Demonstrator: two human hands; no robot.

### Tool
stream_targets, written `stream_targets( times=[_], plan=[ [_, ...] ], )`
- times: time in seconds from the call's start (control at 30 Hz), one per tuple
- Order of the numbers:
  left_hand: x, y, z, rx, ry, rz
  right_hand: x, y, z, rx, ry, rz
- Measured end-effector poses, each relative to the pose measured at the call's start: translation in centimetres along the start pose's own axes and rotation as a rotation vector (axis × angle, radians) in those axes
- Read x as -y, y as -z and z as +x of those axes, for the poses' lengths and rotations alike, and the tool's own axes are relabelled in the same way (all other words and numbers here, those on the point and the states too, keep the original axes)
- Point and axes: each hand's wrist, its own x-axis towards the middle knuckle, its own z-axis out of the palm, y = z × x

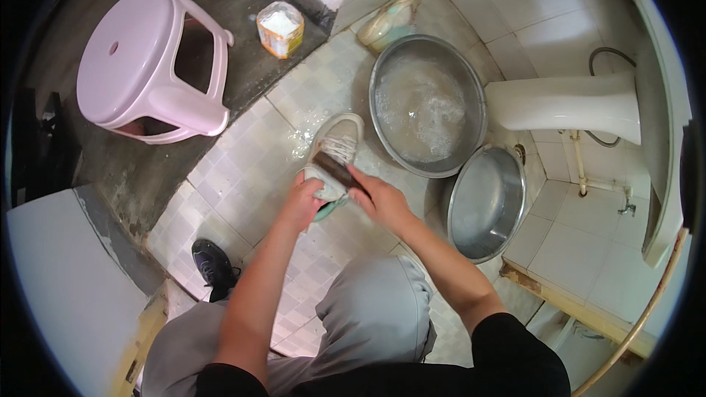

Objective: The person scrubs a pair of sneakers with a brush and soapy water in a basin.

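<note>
A pale lace-up shoe (338,146) with a light sole rests on the wet tiled floor, toe pointing away from me. My left hand (304,198) grips its pale tongue or upper near the ankle opening, where a green inner edge shows. In my right hand (380,198) is a brush with a dark brown wooden back (332,169), held across the shoe just behind the laces. The brush's bristles are hidden. Right of the shoe stands a large metal basin (375,121) of cloudy, sudsy water. A smaller metal basin (451,220) sits beside it.
A pink plastic stool (127,55) stands at the upper left, near an opened bag of white powder (280,30). Another pale shoe (389,22) leans behind the large basin. A white sink pedestal (562,102) and a wall tap (627,207) are at the right.
</note>
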Motion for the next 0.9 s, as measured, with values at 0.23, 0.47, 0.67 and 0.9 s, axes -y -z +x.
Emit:
stream_targets(
  times=[0.23, 0.47, 0.67, 0.9],
  plan=[
    [0.4, -1.9, 1.6, 0.062, 0.022, 0.025, -0.9, -1.4, 7.5, -0.292, -0.320, -0.224],
    [0.8, -1.0, 0.6, -0.021, 0.093, 0.152, -1.0, -0.8, 4.7, -0.010, -0.315, -0.150],
    [0.9, -0.4, 0.4, -0.058, 0.101, 0.233, -1.5, -2.9, 2.1, 0.060, -0.162, -0.058],
    [1.0, -1.8, 1.4, -0.050, 0.061, 0.188, -0.6, -1.7, 6.3, -0.082, -0.342, -0.085]
  ],
)
